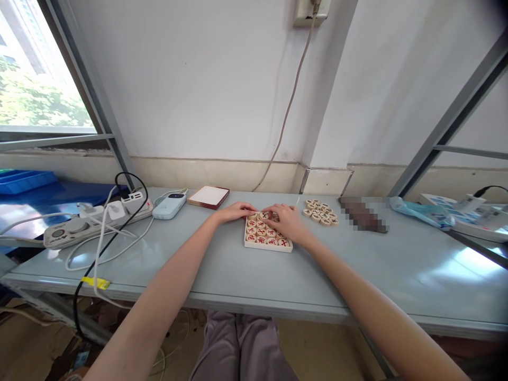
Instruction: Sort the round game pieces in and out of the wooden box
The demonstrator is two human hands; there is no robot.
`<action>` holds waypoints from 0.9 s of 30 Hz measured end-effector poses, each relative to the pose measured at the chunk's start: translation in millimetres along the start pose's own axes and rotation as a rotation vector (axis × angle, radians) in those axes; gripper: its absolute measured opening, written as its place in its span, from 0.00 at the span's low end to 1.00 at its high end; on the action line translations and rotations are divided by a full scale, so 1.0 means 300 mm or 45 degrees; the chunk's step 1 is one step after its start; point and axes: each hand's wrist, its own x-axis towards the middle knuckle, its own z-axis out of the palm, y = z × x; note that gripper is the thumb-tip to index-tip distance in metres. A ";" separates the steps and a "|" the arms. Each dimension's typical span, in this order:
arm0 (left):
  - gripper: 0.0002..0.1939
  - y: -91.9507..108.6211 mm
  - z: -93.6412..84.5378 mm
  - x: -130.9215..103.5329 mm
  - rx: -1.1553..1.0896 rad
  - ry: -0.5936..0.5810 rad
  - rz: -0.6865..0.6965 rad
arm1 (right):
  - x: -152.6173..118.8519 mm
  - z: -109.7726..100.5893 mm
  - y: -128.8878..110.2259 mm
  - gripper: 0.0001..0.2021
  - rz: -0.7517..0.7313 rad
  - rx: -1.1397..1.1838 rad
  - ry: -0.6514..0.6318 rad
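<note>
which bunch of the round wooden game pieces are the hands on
The pieces packed in rows inside the shallow box: the left hand and right hand both rest there. The loose pile to the right lies untouched.

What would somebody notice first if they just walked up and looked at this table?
Probably the two hands meeting over the small white tray of round wooden game pieces in the middle of the grey table: the left hand touches its far edge, the right hand rests on the pieces. A loose pile of pieces lies just right, and a power strip with tangled cables sits far left.
</note>
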 end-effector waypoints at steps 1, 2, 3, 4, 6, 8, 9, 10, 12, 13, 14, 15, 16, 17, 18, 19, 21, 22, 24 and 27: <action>0.21 -0.001 0.000 0.001 0.003 0.002 0.000 | -0.002 0.006 -0.007 0.13 -0.016 -0.008 -0.001; 0.21 -0.003 0.000 0.001 0.009 0.004 -0.003 | -0.003 0.010 -0.011 0.13 -0.023 -0.008 0.000; 0.21 -0.004 0.000 0.001 0.019 0.007 -0.005 | -0.003 0.011 -0.012 0.13 -0.021 0.000 -0.001; 0.21 -0.004 0.001 0.002 0.029 0.011 -0.004 | -0.002 0.009 -0.010 0.13 -0.015 0.016 -0.007; 0.22 -0.005 0.003 0.003 0.053 0.020 0.000 | 0.001 -0.002 0.001 0.13 0.010 0.047 -0.021; 0.22 -0.005 0.008 0.006 0.075 0.028 0.001 | 0.003 -0.019 0.023 0.12 0.062 0.019 -0.017; 0.23 -0.005 0.010 0.008 0.082 0.031 -0.002 | 0.002 -0.028 0.038 0.12 0.099 -0.039 -0.002; 0.24 -0.005 0.013 0.009 0.087 0.034 -0.005 | -0.001 -0.037 0.055 0.13 0.146 -0.131 0.024; 0.24 -0.002 0.019 0.011 0.102 0.043 -0.014 | -0.011 -0.052 0.093 0.14 0.273 -0.380 0.066; 0.24 0.000 0.021 0.011 0.117 0.048 -0.021 | -0.017 -0.057 0.111 0.14 0.343 -0.503 0.060; 0.24 0.003 0.023 0.011 0.137 0.054 -0.030 | -0.023 -0.061 0.127 0.14 0.408 -0.606 0.027; 0.25 0.007 0.025 0.010 0.160 0.057 -0.035 | -0.028 -0.064 0.140 0.14 0.464 -0.680 -0.029; 0.25 0.010 0.027 0.008 0.181 0.059 -0.039 | -0.032 -0.065 0.150 0.14 0.507 -0.725 -0.095; 0.25 0.014 0.028 0.007 0.196 0.058 -0.042 | -0.035 -0.066 0.156 0.14 0.525 -0.749 -0.160; 0.25 0.017 0.029 0.006 0.205 0.057 -0.046 | -0.037 -0.066 0.160 0.15 0.526 -0.758 -0.210; 0.25 0.020 0.029 0.005 0.210 0.056 -0.049 | -0.037 -0.065 0.161 0.16 0.518 -0.759 -0.236; 0.26 0.023 0.030 0.004 0.214 0.053 -0.056 | -0.037 -0.062 0.162 0.17 0.494 -0.751 -0.220; 0.26 0.023 0.029 0.004 0.220 0.053 -0.055 | -0.037 -0.060 0.163 0.18 0.486 -0.754 -0.191; 0.26 0.023 0.028 0.004 0.237 0.057 -0.046 | -0.038 -0.056 0.171 0.18 0.500 -0.775 -0.136; 0.26 0.022 0.028 0.006 0.261 0.062 -0.040 | -0.039 -0.049 0.190 0.16 0.539 -0.804 -0.149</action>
